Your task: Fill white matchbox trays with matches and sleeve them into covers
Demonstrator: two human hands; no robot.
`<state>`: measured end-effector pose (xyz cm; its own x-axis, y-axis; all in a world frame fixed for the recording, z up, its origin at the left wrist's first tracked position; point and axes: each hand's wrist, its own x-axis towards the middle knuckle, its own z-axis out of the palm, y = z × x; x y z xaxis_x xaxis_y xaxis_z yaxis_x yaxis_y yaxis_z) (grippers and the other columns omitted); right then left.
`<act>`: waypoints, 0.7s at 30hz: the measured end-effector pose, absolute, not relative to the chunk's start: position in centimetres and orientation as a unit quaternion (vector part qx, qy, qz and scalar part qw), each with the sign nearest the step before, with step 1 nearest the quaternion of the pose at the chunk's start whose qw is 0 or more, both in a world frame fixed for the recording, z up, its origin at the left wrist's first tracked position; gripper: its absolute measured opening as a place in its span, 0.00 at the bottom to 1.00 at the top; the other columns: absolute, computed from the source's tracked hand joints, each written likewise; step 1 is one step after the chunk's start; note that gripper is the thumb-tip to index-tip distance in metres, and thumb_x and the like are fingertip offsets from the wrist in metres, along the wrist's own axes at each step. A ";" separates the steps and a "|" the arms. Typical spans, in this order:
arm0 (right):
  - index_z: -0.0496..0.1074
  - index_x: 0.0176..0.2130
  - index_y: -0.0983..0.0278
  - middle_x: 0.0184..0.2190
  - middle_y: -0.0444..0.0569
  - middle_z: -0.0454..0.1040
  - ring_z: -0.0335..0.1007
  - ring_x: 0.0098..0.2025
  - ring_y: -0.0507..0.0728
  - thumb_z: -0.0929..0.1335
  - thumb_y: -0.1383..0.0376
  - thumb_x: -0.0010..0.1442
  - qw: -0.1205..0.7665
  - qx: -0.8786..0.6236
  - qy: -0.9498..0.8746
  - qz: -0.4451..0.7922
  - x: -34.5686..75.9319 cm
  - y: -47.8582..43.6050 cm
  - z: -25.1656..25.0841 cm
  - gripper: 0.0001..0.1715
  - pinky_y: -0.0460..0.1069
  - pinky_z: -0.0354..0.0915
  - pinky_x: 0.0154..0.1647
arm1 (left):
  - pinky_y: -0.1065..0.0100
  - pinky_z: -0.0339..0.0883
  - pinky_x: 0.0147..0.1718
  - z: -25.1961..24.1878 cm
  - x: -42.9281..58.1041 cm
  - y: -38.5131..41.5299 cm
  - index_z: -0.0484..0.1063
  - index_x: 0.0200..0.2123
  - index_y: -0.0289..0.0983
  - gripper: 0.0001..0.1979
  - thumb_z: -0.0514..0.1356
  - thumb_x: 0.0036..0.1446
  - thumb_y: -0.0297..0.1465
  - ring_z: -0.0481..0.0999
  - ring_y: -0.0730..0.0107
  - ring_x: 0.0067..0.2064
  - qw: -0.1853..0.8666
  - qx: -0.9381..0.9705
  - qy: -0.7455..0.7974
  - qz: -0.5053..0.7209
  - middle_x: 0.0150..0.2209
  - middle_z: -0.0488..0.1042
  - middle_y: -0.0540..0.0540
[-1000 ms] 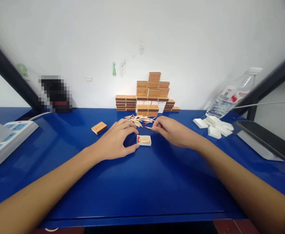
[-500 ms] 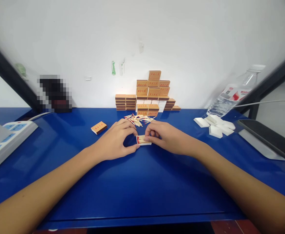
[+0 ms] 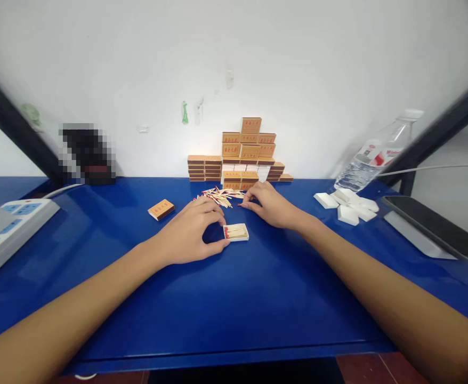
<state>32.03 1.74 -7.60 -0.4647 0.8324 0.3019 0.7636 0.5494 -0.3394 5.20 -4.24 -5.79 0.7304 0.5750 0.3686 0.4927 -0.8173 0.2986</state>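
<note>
A white matchbox tray (image 3: pixel 237 232) lies on the blue table with red-tipped matches inside, heads to the left. My left hand (image 3: pixel 194 230) grips its left end between thumb and fingers. Up and to the right of the tray, my right hand (image 3: pixel 266 204) is closed in a pinch, and a red match head (image 3: pixel 240 205) pokes out at its fingertips. Beside that hand spreads a pile of loose matches (image 3: pixel 223 197), partly hidden by my left fingers. A closed matchbox cover (image 3: pixel 161 209) with an orange label rests left of my left hand.
Stacked matchboxes (image 3: pixel 250 152) stand against the wall behind the matches. Several white trays (image 3: pixel 348 205) lie at the right, near a leaning water bottle (image 3: pixel 372 154) and a phone (image 3: pixel 437 226). A power strip (image 3: pixel 16 224) sits at the left edge of the blue table (image 3: pixel 226 309).
My right hand has moved from above the tray, away and slightly right, to the edge of the loose matches. My left hand stays on the tray, which is now uncovered to view.
</note>
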 end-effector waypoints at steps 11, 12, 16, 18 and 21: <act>0.70 0.39 0.61 0.42 0.54 0.73 0.66 0.49 0.63 0.64 0.65 0.73 0.271 -0.406 -0.866 0.111 30.4 -3.1 -5.7 0.08 0.59 0.65 0.54 | 0.49 0.68 0.57 -5.8 5.1 -4.1 0.77 0.44 0.40 0.09 0.66 0.64 0.37 0.74 0.53 0.54 0.073 0.919 0.311 0.229 0.46 0.78 0.43; 0.70 0.39 0.61 0.43 0.54 0.73 0.65 0.49 0.62 0.64 0.67 0.74 0.263 -0.390 -0.876 0.108 29.8 -3.8 -5.6 0.09 0.58 0.65 0.54 | 0.50 0.69 0.56 -5.9 5.1 -4.1 0.77 0.44 0.39 0.09 0.66 0.64 0.37 0.74 0.53 0.53 0.070 0.919 0.313 0.231 0.45 0.78 0.43; 0.71 0.38 0.62 0.41 0.53 0.74 0.66 0.48 0.62 0.66 0.65 0.74 0.220 -0.360 -0.900 0.108 28.2 -5.4 -5.5 0.09 0.58 0.65 0.53 | 0.51 0.70 0.54 -5.9 5.1 -4.0 0.76 0.42 0.39 0.09 0.65 0.65 0.38 0.74 0.54 0.51 0.069 0.917 0.317 0.233 0.44 0.78 0.43; 0.72 0.38 0.62 0.41 0.52 0.74 0.67 0.48 0.61 0.66 0.65 0.74 0.230 -0.356 -0.898 0.117 28.4 -5.3 -5.5 0.10 0.56 0.65 0.52 | 0.50 0.70 0.54 -5.9 5.0 -4.0 0.76 0.42 0.39 0.09 0.65 0.64 0.38 0.74 0.53 0.52 0.071 0.916 0.319 0.231 0.44 0.78 0.43; 0.72 0.37 0.62 0.38 0.50 0.73 0.69 0.43 0.59 0.68 0.64 0.72 0.277 -0.393 -0.872 0.096 29.5 -4.1 -5.6 0.08 0.53 0.65 0.47 | 0.49 0.69 0.56 -5.8 5.1 -4.2 0.77 0.43 0.39 0.09 0.67 0.62 0.37 0.74 0.53 0.53 0.074 0.920 0.311 0.228 0.45 0.78 0.43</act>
